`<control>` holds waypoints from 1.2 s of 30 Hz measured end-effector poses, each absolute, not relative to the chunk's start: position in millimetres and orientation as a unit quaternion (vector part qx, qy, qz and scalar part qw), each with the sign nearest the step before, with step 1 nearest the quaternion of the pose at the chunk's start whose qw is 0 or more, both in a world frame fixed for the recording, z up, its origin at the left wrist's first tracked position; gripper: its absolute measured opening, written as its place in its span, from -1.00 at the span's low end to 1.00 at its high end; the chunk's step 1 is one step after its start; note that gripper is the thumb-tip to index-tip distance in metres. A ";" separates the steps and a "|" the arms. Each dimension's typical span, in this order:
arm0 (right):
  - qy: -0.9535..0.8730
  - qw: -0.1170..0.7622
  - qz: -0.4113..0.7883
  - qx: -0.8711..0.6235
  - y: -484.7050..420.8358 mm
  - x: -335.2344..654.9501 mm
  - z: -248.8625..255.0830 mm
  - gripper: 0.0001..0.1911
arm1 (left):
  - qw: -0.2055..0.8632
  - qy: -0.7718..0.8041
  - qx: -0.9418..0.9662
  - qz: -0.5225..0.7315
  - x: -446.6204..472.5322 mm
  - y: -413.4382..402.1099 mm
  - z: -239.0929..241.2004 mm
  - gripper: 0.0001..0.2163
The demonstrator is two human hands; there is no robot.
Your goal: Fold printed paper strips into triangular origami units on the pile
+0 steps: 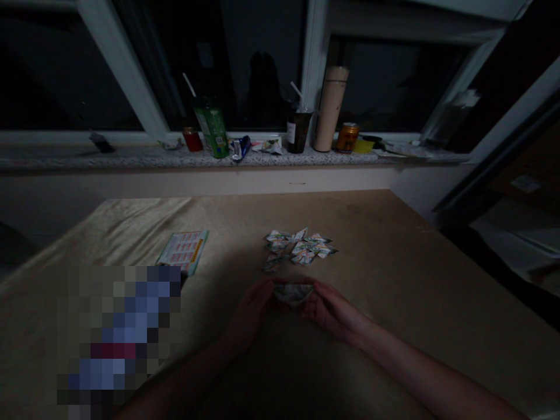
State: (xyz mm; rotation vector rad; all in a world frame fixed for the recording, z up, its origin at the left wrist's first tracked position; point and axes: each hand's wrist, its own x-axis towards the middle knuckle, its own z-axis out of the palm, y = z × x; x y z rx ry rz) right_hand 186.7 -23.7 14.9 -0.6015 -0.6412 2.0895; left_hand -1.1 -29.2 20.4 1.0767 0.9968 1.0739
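A small folded piece of printed paper (293, 293) is stretched between my two hands, low over the near middle of the table. My left hand (254, 306) is closed on its left end, and my right hand (326, 309) pinches the right end with the other fingers curled beneath. Just beyond my hands lies a loose cluster of several pointed folded paper pieces (306, 252) with similar print. The light is dim, so the folds are hard to make out.
On the table (376, 233), a printed card (184, 248) lies left, beside a pixelated patch. The windowsill (262, 158) holds a green cup (212, 128), a dark cup with a straw (297, 131), a tall beige flask (331, 111), an orange can (347, 139) and a red jar (191, 139).
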 end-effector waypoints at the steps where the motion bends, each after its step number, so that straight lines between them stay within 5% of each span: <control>1: -0.256 0.424 0.836 -0.238 -24.0 186.7 16.3 -0.74 | 0.614 0.432 0.471 0.463 -1.7 -29.1 19.4 -0.67; 22: -0.213 0.372 0.872 -0.239 -20.5 190.4 15.5 -0.66 | 0.649 0.390 0.474 0.450 1.7 -29.7 17.0 -0.57; 36: -0.395 0.466 0.717 -0.335 -11.9 200.3 19.9 -0.76 | 0.348 0.525 0.696 0.345 -0.6 -32.6 36.3 -0.82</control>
